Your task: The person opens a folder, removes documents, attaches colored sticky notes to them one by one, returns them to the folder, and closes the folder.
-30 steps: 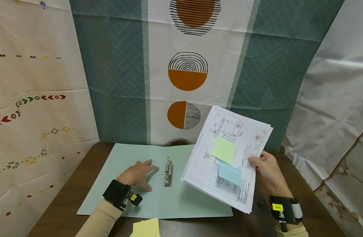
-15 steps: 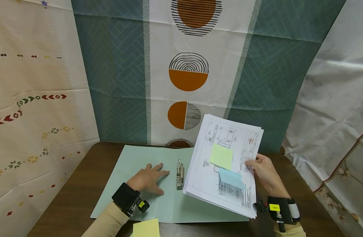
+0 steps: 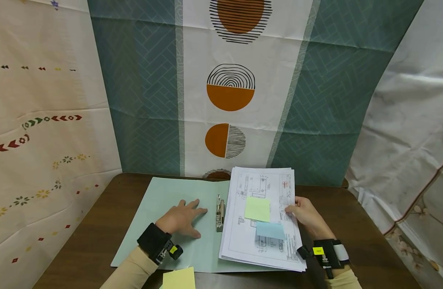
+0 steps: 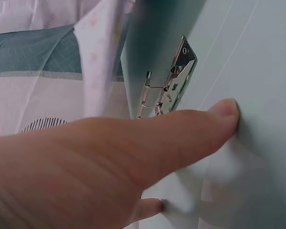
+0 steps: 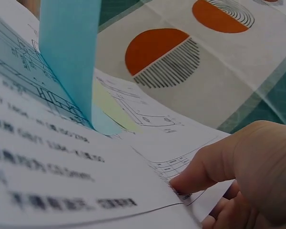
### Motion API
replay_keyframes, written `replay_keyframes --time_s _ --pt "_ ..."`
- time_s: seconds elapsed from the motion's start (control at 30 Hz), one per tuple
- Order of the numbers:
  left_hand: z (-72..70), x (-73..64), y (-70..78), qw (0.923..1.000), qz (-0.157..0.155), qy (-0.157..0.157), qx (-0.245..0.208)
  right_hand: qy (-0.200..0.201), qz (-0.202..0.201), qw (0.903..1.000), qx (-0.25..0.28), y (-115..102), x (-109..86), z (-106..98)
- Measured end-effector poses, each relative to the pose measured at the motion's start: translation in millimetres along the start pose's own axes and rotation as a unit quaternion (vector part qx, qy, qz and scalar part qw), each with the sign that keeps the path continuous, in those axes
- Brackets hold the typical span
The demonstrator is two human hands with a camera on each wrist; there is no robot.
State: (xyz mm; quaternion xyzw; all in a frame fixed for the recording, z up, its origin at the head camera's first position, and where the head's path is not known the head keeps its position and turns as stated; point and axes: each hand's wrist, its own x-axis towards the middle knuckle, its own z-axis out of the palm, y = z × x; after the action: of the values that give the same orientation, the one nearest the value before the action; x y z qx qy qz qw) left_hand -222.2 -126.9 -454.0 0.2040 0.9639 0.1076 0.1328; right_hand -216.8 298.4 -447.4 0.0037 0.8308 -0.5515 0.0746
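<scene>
A pale green folder (image 3: 145, 224) lies spread open on the table, with a metal clip (image 3: 220, 213) near its middle. My left hand (image 3: 181, 218) rests on the folder's left side, fingers spread; the left wrist view shows the thumb (image 4: 224, 112) touching the cover below the clip. With thumb on top and fingers beneath, my right hand (image 3: 308, 216) pinches the right edge of a stack of printed drawings (image 3: 239, 241). The stack is over the folder's right half, just beside the clip. A green sticky note (image 3: 257, 208) and a blue sticky note (image 3: 270, 230) are on the top sheet; the blue one sticks up.
A yellow sticky note pad (image 3: 179, 278) lies at the table's front edge, partly cut off by the frame. Dark wooden table (image 3: 366, 241) extends on both sides. Patterned curtains (image 3: 145, 100) hang behind and at the sides.
My right hand has brought the paper stack down and left over the folder, turning it straighter. The folder slid right with my left hand on it, then stayed still.
</scene>
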Motion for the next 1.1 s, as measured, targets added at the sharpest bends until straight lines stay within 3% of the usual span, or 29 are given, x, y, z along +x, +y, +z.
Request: replay_keyframes --time_s 0.33,0.77,0.97,1.1 --pt "-0.2 -2.0 -0.2 0.9999 0.003 0.001 -0.01 -0.016 0.036 0.9991 -0.013 31.2 14.7 22.5" --pt "-0.4 -0.7 0.9 0.9999 0.001 0.006 -0.011 -0.02 0.037 0.999 -0.016 25.0 16.6 44.5" --pt "0.3 -1.4 2.6 0.9999 -0.001 0.007 -0.007 -0.016 0.042 0.998 -0.045 17.9 14.3 31.7" --pt "0.8 -1.3 2.0 0.9999 -0.001 0.01 -0.008 0.037 0.032 0.9972 -0.056 12.6 10.8 11.3"
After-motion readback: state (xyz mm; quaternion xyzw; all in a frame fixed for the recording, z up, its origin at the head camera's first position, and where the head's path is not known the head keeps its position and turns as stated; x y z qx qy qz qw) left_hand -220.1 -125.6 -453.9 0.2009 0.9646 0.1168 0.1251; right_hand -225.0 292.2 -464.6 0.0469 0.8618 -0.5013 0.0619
